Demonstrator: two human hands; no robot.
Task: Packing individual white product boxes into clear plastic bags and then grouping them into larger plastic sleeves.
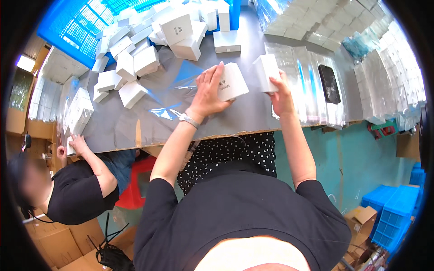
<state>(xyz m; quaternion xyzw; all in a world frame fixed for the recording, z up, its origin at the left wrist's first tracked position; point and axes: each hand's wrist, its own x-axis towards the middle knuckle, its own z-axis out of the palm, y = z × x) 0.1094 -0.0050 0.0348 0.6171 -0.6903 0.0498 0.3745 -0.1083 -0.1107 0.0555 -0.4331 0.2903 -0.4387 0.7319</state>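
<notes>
My left hand (209, 92) lies flat on the grey table (253, 115), fingers spread, touching the left side of a small white box (234, 81) that sits tilted on a clear plastic sheet (178, 88). My right hand (281, 95) holds a second small white box (266, 71) upright just to the right of the first one. A silver watch (189, 120) is on my left wrist.
A heap of white boxes (149, 43) spills from a blue crate (77, 27) at the back left. Stacks of clear bags (312, 86) and a black phone (329, 83) lie to the right. Wrapped boxes (389, 77) pile at far right. A co-worker's hand (77, 143) rests at the table's left edge.
</notes>
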